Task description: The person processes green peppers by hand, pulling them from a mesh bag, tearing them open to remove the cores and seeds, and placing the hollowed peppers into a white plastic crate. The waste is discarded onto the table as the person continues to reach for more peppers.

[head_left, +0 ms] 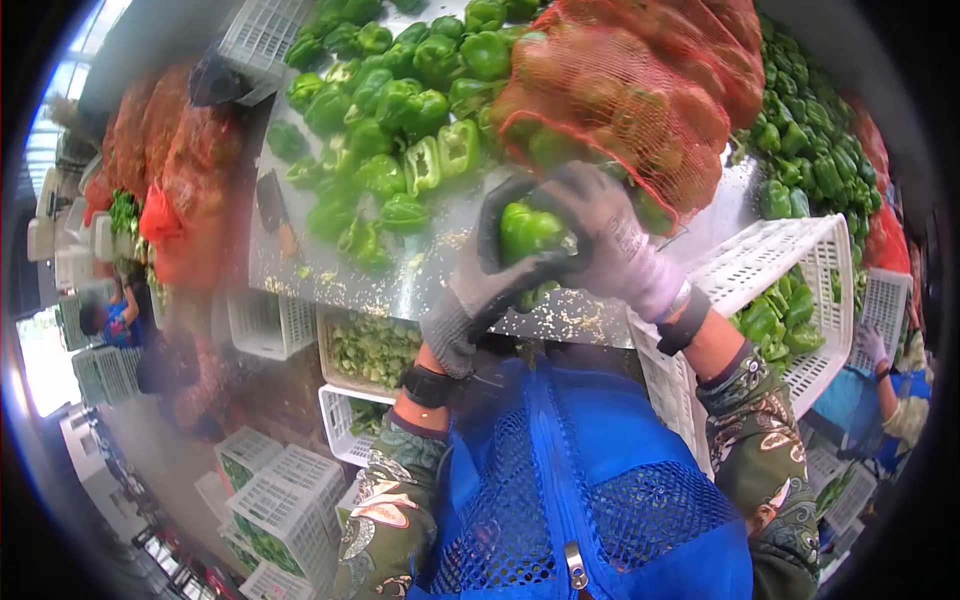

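Observation:
A green bell pepper [528,234] is held between my two gloved hands over the metal table's front part. My left hand [478,280] wraps its left and lower side. My right hand [607,228] closes over it from the right and above, hiding part of it. Just behind lies a red mesh sack [630,100] full of peppers, its mouth facing my hands. Left of it are many loose green peppers [400,100], with cut halves [440,155] showing pale insides. A knife [276,215] rests at the table's left edge. Small seeds [570,310] are scattered along the front edge.
A white crate [800,245] of peppers stands at my right, and a bin of pepper scraps [370,348] below the table's front edge. More peppers [810,130] pile up at the far right. Another person's gloved hand [871,342] shows at the right edge. Stacked crates [290,490] stand lower left.

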Motion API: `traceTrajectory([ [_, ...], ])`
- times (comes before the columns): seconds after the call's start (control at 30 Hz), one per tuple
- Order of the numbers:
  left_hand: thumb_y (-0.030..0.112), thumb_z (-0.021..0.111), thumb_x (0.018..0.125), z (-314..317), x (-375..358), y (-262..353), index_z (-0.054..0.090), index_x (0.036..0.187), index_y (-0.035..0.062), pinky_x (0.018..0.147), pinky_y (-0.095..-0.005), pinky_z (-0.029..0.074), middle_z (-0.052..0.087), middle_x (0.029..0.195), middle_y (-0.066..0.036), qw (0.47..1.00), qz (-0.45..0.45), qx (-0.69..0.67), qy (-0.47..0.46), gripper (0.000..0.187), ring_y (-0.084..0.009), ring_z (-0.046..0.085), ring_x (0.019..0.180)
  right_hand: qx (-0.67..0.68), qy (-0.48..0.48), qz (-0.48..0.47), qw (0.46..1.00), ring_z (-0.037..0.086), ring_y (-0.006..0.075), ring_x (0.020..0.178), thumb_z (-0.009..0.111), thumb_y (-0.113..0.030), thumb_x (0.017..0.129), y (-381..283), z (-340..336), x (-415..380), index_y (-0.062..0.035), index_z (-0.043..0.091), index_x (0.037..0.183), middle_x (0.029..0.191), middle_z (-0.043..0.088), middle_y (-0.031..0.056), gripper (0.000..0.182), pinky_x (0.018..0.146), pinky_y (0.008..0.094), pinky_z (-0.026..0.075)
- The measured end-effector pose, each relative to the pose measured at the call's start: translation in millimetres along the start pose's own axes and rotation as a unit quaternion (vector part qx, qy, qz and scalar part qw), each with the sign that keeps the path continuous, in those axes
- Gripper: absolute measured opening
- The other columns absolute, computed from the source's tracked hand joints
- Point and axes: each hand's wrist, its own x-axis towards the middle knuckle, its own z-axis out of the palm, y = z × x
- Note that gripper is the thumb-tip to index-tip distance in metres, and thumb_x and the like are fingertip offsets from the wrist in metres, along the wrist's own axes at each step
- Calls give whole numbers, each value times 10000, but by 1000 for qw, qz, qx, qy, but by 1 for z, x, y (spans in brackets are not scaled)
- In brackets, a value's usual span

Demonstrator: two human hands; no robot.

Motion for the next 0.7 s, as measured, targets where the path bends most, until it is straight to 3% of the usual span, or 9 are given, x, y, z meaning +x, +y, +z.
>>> traceTrajectory([
  [0.07, 92, 749, 754, -12, -2, -7, 459, 1317, 24, 1008, -329, 415, 540, 1224, -82, 987, 49, 150, 8, 636, -173, 514, 1147, 3, -9, -20, 1000, 520, 370, 1011, 797, -349, 660, 2, 9, 7, -100, 545, 1180, 1105, 509, 176, 629, 833, 465, 450],
  [0.2, 169, 745, 782, -26, -12, -10, 468, 1306, 30, 1014, -322, 403, 514, 1280, -109, 999, 34, 12, 35, 609, -188, 494, 1188, 47, -12, -42, 998, 542, 358, 1023, 807, -327, 650, -7, 19, 18, -94, 559, 1171, 1108, 533, 183, 623, 852, 463, 458],
  [0.33, 201, 690, 821, -29, -14, -21, 510, 1247, 54, 924, -310, 447, 557, 1176, -101, 990, 15, 64, 123, 484, -186, 547, 1070, 137, 31, 32, 990, 613, 309, 997, 807, -282, 702, -3, 50, 15, -88, 571, 1152, 1101, 587, 169, 544, 827, 415, 508],
  [0.37, 206, 678, 830, -33, -20, -24, 518, 1232, 60, 911, -308, 452, 559, 1155, -98, 987, 0, 52, 149, 457, -184, 549, 1053, 191, 61, 128, 971, 626, 291, 973, 792, -272, 731, 10, 51, 18, -84, 573, 1152, 1076, 607, 149, 511, 813, 403, 518],
  [0.43, 218, 655, 847, -43, -38, -32, 533, 1202, 72, 885, -304, 462, 564, 1113, -94, 979, -35, 33, 197, 403, -182, 555, 1021, 295, 121, 318, 893, 652, 256, 924, 763, -251, 789, 46, 47, 22, -77, 575, 1152, 1028, 646, 108, 444, 784, 378, 540],
  [0.53, 377, 527, 898, -70, -47, -72, 492, 1281, 59, 882, -377, 507, 568, 1151, -114, 981, 55, -120, 145, 500, -245, 593, 1008, 621, 93, 263, 732, 664, 209, 869, 718, -183, 845, 36, 56, 16, -63, 574, 1160, 956, 671, 61, 366, 769, 358, 560],
  [0.6, 421, 516, 895, -82, -53, -48, 448, 1340, 82, 812, -452, 561, 575, 1173, -146, 902, -37, -428, 55, 564, -309, 630, 960, 748, 72, 209, 625, 657, 224, 900, 620, -276, 913, 6, 62, 12, -47, 554, 1189, 1018, 649, 97, 364, 786, 386, 562],
  [0.67, 470, 545, 852, -116, -60, -58, 412, 1371, 78, 823, -455, 560, 579, 1163, -169, 887, -24, -460, -27, 663, -334, 628, 977, 854, 50, 186, 483, 643, 232, 890, 553, -373, 938, -12, 73, 9, -46, 531, 1218, 1045, 624, 116, 431, 776, 391, 552],
  [0.7, 484, 553, 830, -115, -67, -41, 363, 1415, 76, 836, -469, 551, 569, 1193, -197, 897, -11, -442, 17, 737, -353, 624, 993, 886, 42, 180, 424, 634, 235, 879, 524, -411, 943, -19, 76, 11, -46, 519, 1232, 1055, 611, 125, 466, 768, 393, 545],
])
